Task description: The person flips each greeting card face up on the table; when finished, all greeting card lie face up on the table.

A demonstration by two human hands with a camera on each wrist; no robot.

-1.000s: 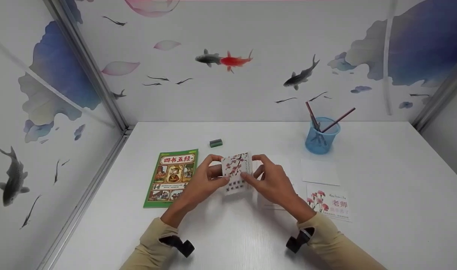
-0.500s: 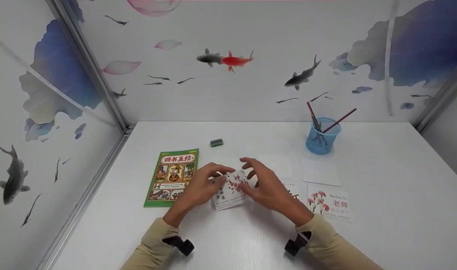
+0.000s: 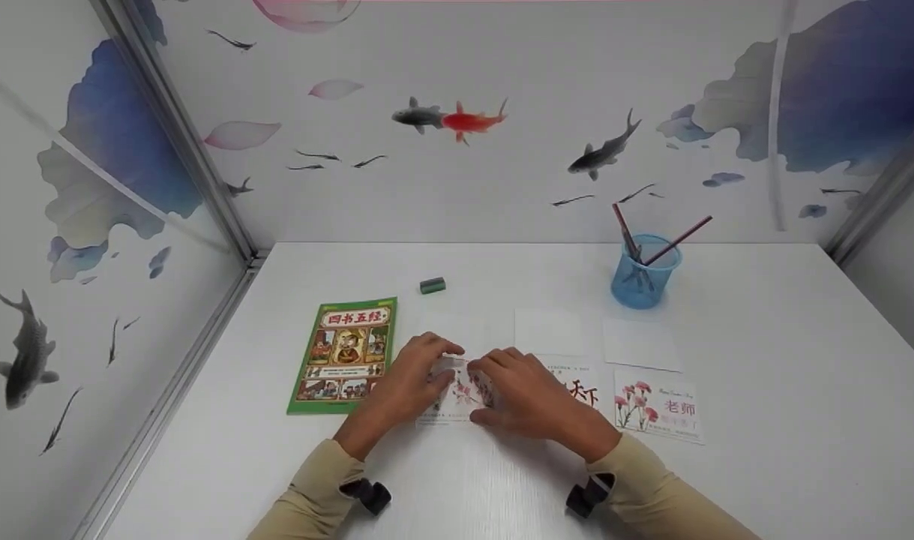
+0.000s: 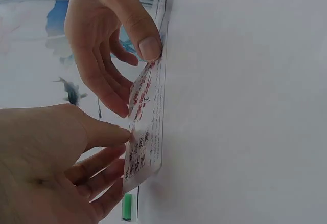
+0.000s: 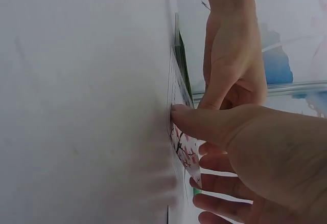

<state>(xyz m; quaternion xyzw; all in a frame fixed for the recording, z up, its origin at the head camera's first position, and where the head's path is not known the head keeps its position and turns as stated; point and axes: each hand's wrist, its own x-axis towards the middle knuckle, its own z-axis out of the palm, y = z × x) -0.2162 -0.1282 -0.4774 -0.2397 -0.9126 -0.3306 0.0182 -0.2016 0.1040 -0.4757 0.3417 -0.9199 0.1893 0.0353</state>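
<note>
A white greeting card printed with red blossoms [image 3: 462,393] lies low over the table in front of me, its far edge slightly raised. At its left part, my left hand [image 3: 412,382] holds it, thumb on the printed face and fingers behind the far edge. My right hand [image 3: 528,394] spans the right part, with the thumb at the near edge and the fingers at the far edge. In the left wrist view the blossom card [image 4: 144,127] tilts between both hands. Partly behind my right hand lies a card with red lettering [image 3: 582,393].
A carnation card [image 3: 657,405] lies at the right, with blank white cards [image 3: 640,345] behind the printed ones. Left stands no container, only a green-bordered book [image 3: 344,356]. Farther back are a small green block [image 3: 432,285] and a blue mesh cup [image 3: 640,281] holding pencils.
Both hands have lowered the blossom card from upright in the air to near the tabletop. It has turned and now lies nearly flat, left of the lettered card.
</note>
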